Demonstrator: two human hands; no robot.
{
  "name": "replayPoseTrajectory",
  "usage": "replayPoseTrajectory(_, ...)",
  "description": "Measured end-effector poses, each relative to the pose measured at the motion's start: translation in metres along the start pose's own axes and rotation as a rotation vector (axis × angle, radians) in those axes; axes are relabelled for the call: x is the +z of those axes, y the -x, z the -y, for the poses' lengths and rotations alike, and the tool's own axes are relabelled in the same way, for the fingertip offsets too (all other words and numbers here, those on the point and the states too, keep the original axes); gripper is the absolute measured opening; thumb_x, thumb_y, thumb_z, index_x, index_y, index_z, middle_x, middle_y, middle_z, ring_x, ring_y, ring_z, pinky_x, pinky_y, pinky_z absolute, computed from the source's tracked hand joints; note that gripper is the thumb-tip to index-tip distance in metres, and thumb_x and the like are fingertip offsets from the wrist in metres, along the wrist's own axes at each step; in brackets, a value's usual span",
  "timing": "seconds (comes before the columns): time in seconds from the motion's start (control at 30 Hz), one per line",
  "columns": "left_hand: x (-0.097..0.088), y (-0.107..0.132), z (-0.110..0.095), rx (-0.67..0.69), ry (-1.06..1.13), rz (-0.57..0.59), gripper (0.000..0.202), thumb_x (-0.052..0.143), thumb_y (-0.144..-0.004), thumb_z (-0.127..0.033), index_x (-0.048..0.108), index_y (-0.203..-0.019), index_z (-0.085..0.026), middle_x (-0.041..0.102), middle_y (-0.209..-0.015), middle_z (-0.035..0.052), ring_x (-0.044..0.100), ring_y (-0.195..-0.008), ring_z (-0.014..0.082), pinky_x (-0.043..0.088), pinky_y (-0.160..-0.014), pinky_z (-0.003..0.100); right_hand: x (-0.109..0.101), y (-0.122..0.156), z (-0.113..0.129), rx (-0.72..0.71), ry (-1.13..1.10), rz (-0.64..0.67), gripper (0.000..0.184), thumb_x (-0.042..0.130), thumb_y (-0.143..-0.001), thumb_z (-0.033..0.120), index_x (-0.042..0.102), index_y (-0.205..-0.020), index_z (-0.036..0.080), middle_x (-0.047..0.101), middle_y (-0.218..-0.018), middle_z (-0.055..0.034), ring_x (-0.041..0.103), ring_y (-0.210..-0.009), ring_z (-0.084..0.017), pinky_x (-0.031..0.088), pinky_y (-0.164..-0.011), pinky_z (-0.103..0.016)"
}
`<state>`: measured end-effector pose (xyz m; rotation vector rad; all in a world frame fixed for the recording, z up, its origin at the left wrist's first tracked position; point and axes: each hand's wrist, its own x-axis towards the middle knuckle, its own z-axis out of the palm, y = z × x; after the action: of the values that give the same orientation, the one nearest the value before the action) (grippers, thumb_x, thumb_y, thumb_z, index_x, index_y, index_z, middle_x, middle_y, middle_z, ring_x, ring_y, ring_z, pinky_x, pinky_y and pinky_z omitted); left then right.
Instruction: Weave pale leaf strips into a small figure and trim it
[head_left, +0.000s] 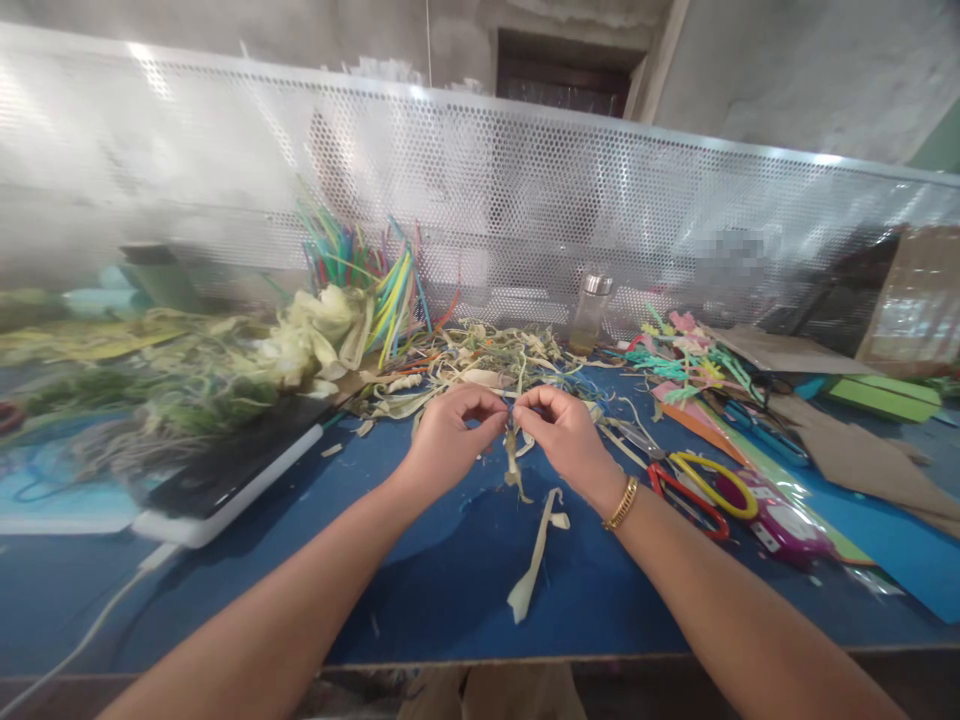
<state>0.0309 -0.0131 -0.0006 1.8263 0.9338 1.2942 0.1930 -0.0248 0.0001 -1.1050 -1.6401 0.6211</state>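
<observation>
Over the middle of the blue table, my left hand [454, 435] and my right hand [564, 432] meet fingertip to fingertip, both pinched. Between them is a thin, pale, dried husk strip [513, 465], its ragged end hanging below the fingers. A speck of blue shows where the fingertips meet, too small to make out. Nearer the front edge lies a loose curled husk strip [536, 565]. Just beyond the hands spreads a tangled heap of dried husk strips [480, 350]. To the right of my right wrist rest scissors [688, 495] with red and yellow handles.
A tablet-like device [232, 470] with a white cable lies left, beside greenish fibre bundles [210, 400]. Coloured pipe cleaners [397, 290] stand behind. A glass bottle [590, 315] is near the perforated metal screen [525, 190]. Right are paper sheets, cardboard [862, 445] and a purple object [787, 525].
</observation>
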Motion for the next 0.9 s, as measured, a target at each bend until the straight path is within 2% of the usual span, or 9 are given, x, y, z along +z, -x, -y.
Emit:
replayPoseTrajectory(0.13,0.001,0.000,-0.001,-0.129,0.147,0.043,0.014,0.066,-0.074,-0.029,0.064,-0.077,-0.016,0.058,-0.069,-0.0001,0.051,-0.057,0.0098,0.046,-0.047,0.020,-0.004,0.003,0.005,-0.272,0.344,-0.109,0.010,0.057,-0.082,0.023,0.065,-0.078,0.019,0.057,-0.079,-0.0030,0.054,-0.072,-0.014,0.043,-0.066,-0.027)
replayPoseTrajectory(0.2,0.002,0.001,-0.002,-0.185,0.220,0.065,0.017,0.067,-0.074,-0.031,0.063,-0.076,-0.015,0.057,-0.068,-0.0008,0.051,-0.057,0.0095,0.046,-0.047,0.020,-0.006,0.006,0.009,-0.387,0.530,-0.122,0.013,0.055,-0.085,0.023,0.066,-0.080,0.021,0.056,-0.080,-0.0039,0.054,-0.075,-0.016,0.042,-0.069,-0.029)
replayPoseTrajectory(0.3,0.003,0.002,-0.004,-0.235,0.302,0.071,0.019,0.070,-0.072,-0.032,0.062,-0.074,-0.015,0.058,-0.069,-0.0009,0.052,-0.059,0.0092,0.045,-0.049,0.020,-0.007,0.009,0.014,-0.440,0.666,-0.100,0.018,0.051,-0.089,0.024,0.067,-0.081,0.022,0.056,-0.080,-0.0044,0.052,-0.072,-0.016,0.040,-0.066,-0.029)
replayPoseTrajectory(0.37,0.003,0.003,-0.005,-0.272,0.347,0.079,0.019,0.070,-0.073,-0.033,0.064,-0.075,-0.015,0.059,-0.071,-0.0006,0.052,-0.061,0.0086,0.043,-0.050,0.019,-0.006,0.010,0.015,-0.414,0.640,-0.110,0.016,0.052,-0.088,0.023,0.066,-0.081,0.021,0.056,-0.080,-0.0041,0.053,-0.072,-0.015,0.041,-0.066,-0.029)
replayPoseTrajectory(0.47,0.002,0.002,-0.003,-0.327,0.420,0.111,0.017,0.069,-0.075,-0.032,0.066,-0.079,-0.016,0.059,-0.072,-0.0007,0.051,-0.061,0.0076,0.039,-0.051,0.018,-0.005,0.008,0.013,-0.351,0.489,-0.119,0.009,0.056,-0.085,0.021,0.064,-0.080,0.020,0.058,-0.079,-0.0028,0.055,-0.073,-0.015,0.042,-0.067,-0.028)
replayPoseTrajectory(0.67,0.001,0.001,-0.001,-0.411,0.582,0.142,0.017,0.072,-0.073,-0.029,0.067,-0.080,-0.014,0.055,-0.071,-0.0001,0.048,-0.062,0.0069,0.036,-0.051,0.016,-0.003,0.004,0.008,-0.220,0.227,-0.071,0.007,0.058,-0.081,0.019,0.064,-0.076,0.019,0.059,-0.076,-0.0010,0.054,-0.068,-0.012,0.044,-0.063,-0.025)
replayPoseTrajectory(0.8,0.001,0.002,-0.004,-0.416,0.638,0.178,0.018,0.073,-0.072,-0.027,0.066,-0.079,-0.013,0.055,-0.076,0.0010,0.049,-0.066,0.0077,0.040,-0.055,0.018,-0.002,0.003,0.005,-0.129,0.109,-0.023,0.008,0.058,-0.082,0.022,0.061,-0.075,0.018,0.061,-0.074,-0.0007,0.055,-0.065,-0.012,0.045,-0.062,-0.024)
replayPoseTrajectory(0.9,0.001,0.002,-0.006,-0.400,0.596,0.210,0.019,0.076,-0.070,-0.026,0.062,-0.074,-0.014,0.052,-0.073,-0.0015,0.046,-0.061,0.0056,0.039,-0.055,0.018,-0.001,0.002,0.003,-0.101,0.077,-0.009,0.010,0.058,-0.082,0.024,0.061,-0.076,0.017,0.061,-0.073,-0.0008,0.056,-0.065,-0.012,0.045,-0.061,-0.024)
